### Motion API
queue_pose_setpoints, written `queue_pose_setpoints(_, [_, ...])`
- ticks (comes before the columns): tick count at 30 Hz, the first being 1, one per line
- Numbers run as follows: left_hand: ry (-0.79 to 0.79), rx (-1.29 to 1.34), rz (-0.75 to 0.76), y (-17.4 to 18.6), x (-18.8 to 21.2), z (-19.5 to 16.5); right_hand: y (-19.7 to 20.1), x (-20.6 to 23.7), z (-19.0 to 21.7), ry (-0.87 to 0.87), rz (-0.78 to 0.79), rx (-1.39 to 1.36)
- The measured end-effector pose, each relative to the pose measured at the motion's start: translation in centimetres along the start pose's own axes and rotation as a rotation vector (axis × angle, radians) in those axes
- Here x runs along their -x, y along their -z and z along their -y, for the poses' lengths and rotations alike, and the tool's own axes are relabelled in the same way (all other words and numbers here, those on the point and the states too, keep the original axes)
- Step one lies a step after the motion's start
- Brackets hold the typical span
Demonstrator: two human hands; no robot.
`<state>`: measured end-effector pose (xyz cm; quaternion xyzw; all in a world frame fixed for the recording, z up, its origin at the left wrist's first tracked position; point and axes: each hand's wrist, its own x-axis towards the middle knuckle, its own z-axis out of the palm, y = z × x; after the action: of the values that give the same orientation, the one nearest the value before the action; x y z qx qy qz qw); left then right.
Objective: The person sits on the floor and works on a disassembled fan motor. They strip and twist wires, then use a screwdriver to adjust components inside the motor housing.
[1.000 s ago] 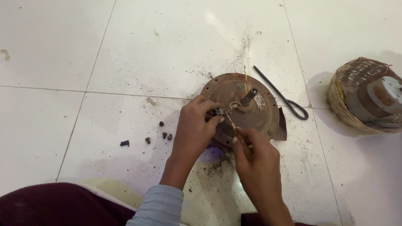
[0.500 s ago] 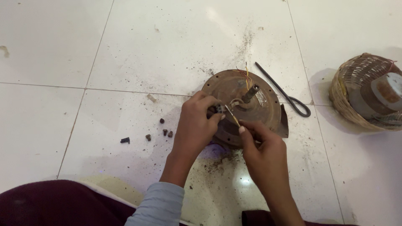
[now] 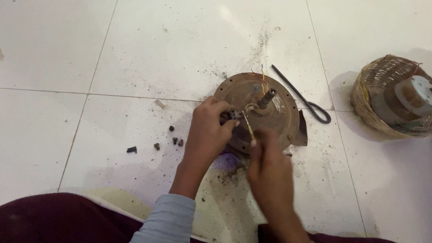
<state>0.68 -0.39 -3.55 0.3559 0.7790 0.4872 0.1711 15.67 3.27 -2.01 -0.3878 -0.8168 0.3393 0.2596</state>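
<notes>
White floor tiles (image 3: 180, 49), speckled with dark grit and rust flakes, fill the head view, with the person seated at 6 o'clock and a maroon-clad leg (image 3: 58, 220) along the bottom edge.

Just right of centre lies a round, rusty motor housing (image 3: 270, 121), flat on the floor with its short shaft (image 3: 267, 97) pointing up, so its top face is open to both hands. Thin yellow and red wires (image 3: 261, 80) trail off it toward 12 o'clock.

The left hand (image 3: 207, 135) rests on the housing's 9 o'clock rim, its grip narrow, fingers pinched on a small dark part (image 3: 233, 115) there; this seems to steady that part while the other hand works. The right hand (image 3: 270, 173), coming in from 6 o'clock, closes its grip around a slim yellow-handled tool (image 3: 248, 127), whose tip angles up toward the pinched part. It is blurred, so the exact hold cannot be told.

At 9 o'clock from the housing, well apart from it, a few small dark screws or bolts (image 3: 173, 139) sit scattered on the tile, likely kept aside out of the way. A black looped cord (image 3: 301, 99) lies just beside the housing at 1 o'clock. Farther off at 3 o'clock stands a copper-wound motor core (image 3: 391, 101) with a pale hub.
</notes>
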Motion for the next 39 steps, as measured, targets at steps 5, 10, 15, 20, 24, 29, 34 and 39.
queue_pose_setpoints(5, [-0.131, 0.022, -0.076, 0.1, 0.4, 0.0, -0.5, 0.4, -0.2, 0.064, -0.033, 0.189])
queue_pose_setpoints(10, [-0.112, 0.014, -0.067, -0.1, 0.3, -0.1, -0.8, -0.1, -1.3, -0.126, 0.064, -0.109])
queue_pose_setpoints(15, [-0.099, 0.029, -0.051, -0.1, 0.2, 0.0, -0.8, -0.3, -1.6, -0.157, 0.021, -0.076])
queue_pose_setpoints(20, [-0.119, 0.004, -0.060, 0.1, 0.2, 0.0, 0.4, -1.0, -1.2, -0.153, 0.142, -0.489])
queue_pose_setpoints(24, [-0.135, -0.028, -0.070, 0.0, 0.1, -0.2, 2.3, -0.5, -0.6, -0.111, 0.026, 0.013])
queue_pose_setpoints(29, [-0.075, 0.015, -0.032, 0.2, 0.1, -0.4, 2.2, -0.2, 0.6, 0.070, -0.044, 0.111])
queue_pose_setpoints(34, [-0.094, 0.016, -0.051, 0.1, 0.2, -0.6, 2.3, -0.2, 0.8, 0.144, -0.078, 0.165])
queue_pose_setpoints(39, [-0.102, 0.031, -0.055, 0.0, 0.2, -0.5, 1.6, 0.2, 0.5, 0.146, -0.086, 0.246])
